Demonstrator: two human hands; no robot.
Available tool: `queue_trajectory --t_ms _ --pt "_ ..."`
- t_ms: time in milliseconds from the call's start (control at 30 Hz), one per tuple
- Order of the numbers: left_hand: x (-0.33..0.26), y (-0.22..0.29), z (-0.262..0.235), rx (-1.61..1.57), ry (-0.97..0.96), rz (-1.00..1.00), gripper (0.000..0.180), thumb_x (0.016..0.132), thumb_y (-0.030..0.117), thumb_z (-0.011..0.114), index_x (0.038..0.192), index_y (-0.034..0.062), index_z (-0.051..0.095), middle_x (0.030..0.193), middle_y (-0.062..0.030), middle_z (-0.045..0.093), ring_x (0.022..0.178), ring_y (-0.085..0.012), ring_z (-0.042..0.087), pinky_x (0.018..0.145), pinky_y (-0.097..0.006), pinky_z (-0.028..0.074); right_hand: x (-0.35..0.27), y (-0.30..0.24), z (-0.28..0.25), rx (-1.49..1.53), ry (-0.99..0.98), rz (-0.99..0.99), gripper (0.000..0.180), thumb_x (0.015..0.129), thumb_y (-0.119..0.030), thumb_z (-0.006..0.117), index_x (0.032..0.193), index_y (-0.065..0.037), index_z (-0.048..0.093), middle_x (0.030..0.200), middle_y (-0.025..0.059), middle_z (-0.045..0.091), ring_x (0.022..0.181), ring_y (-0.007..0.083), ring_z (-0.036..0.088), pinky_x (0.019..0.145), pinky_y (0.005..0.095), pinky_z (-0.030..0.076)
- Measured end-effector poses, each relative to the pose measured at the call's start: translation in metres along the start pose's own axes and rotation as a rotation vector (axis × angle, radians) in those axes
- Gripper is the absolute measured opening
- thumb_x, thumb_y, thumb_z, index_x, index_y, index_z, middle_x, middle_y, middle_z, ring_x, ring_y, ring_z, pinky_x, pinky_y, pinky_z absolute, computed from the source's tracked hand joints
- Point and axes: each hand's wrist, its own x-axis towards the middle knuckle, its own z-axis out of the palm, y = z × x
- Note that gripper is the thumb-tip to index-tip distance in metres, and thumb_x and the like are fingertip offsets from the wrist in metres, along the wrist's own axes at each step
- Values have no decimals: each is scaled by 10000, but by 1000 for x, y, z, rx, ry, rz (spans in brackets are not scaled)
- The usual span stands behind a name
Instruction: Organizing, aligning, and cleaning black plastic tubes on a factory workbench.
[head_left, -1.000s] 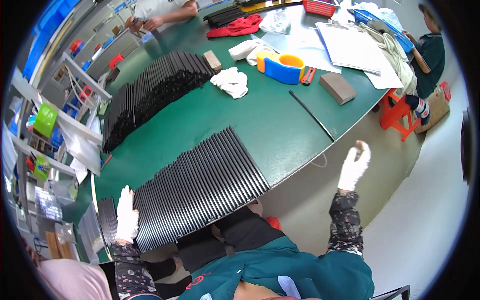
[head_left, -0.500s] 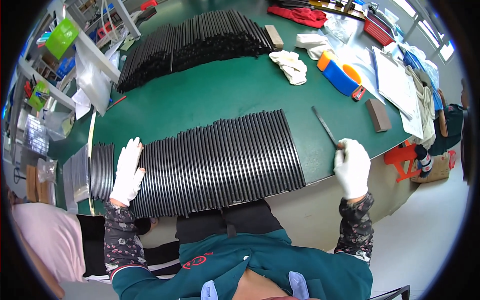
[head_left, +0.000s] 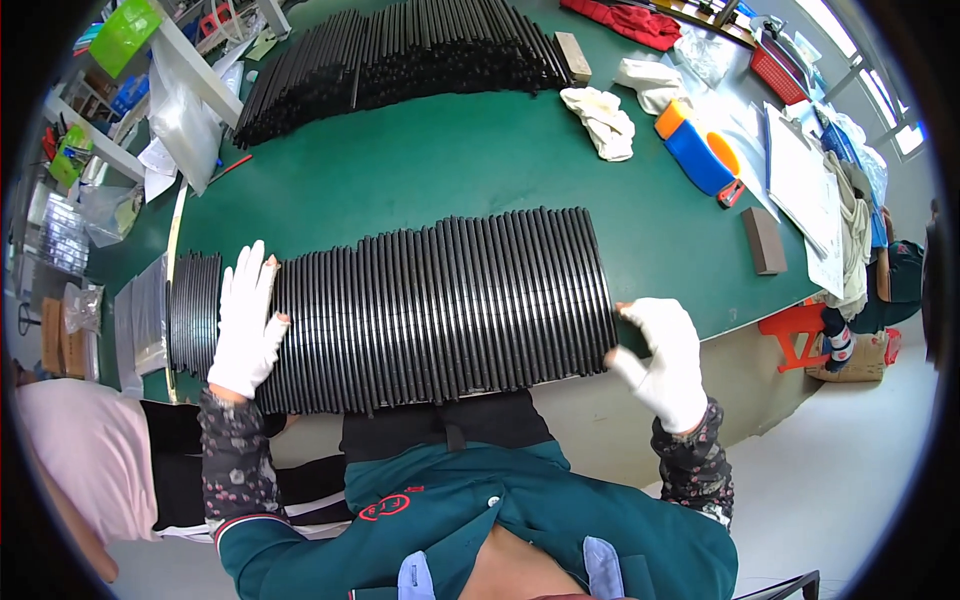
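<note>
A long row of thin black rods (head_left: 440, 310) lies side by side along the near edge of the green table. My left hand (head_left: 244, 330), in a white glove with bare fingertips, rests flat across the row near its left end, fingers stretched out. Some rods (head_left: 195, 315) show to the left of that hand. At the row's right end is my right hand (head_left: 668, 365), gloved the same way. Its thumb and forefinger are spread apart, their tips close to the last rod, and nothing shows between them. I cannot tell whether they touch it.
At the back lies a large heap of black rods (head_left: 410, 70), with a pale block (head_left: 572, 58) at its end. White gloves (head_left: 603, 122), a blue and orange tape dispenser (head_left: 700, 155), a brown block (head_left: 764, 241) and papers (head_left: 800, 185) occupy the right side. Another person (head_left: 85, 450) is at left.
My right hand has moved left to the row's end, and its fingers have parted. The thin dark rod it held is no longer in it. My left hand stays flat on the row.
</note>
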Motion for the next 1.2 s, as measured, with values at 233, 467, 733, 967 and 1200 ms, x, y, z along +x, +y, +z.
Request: queue_trajectory --t_ms 233,467,733,967,1200 --pt "37 163 -38 -435 -198 424 668 599 359 781 1160 63 573 1270 -161 475 1204 -343 443 954 -482 350 -2 -7 14 -167 -281 -257 779 690 -491 725 1322 -113 469 1371 237 426 1267 454 404 1036 563 301" --pt "48 224 -1 -418 -162 423 726 659 428 769 1261 88 549 1391 -135 432 1341 -303 364 1090 -532 283 -1 -4 12 -242 -246 -277 710 687 -415 726 1289 -130 480 1343 218 423 1252 441 401 1005 544 338" --pt "64 240 -1 -445 -209 507 748 679 437 759 1284 58 534 1409 -150 413 1360 -315 335 1110 -505 281 -13 11 6 -257 -224 -227 725 704 -439 697 1314 -116 475 1379 232 403 1280 439 393 1028 554 317" --pt "66 247 6 -491 -170 530 741 696 442 744 1308 92 519 1417 -169 398 1362 -319 337 1105 -519 283 -14 10 8 -291 -223 -194 710 707 -431 700 1312 -129 484 1396 219 401 1297 411 395 1049 544 306" --pt "58 220 -14 -506 -110 624 716 665 439 729 1272 127 510 1408 -132 414 1319 -296 389 1030 -569 313 -15 14 10 -296 -191 -230 666 751 -484 644 1294 -126 502 1408 221 402 1293 415 399 1053 543 304"
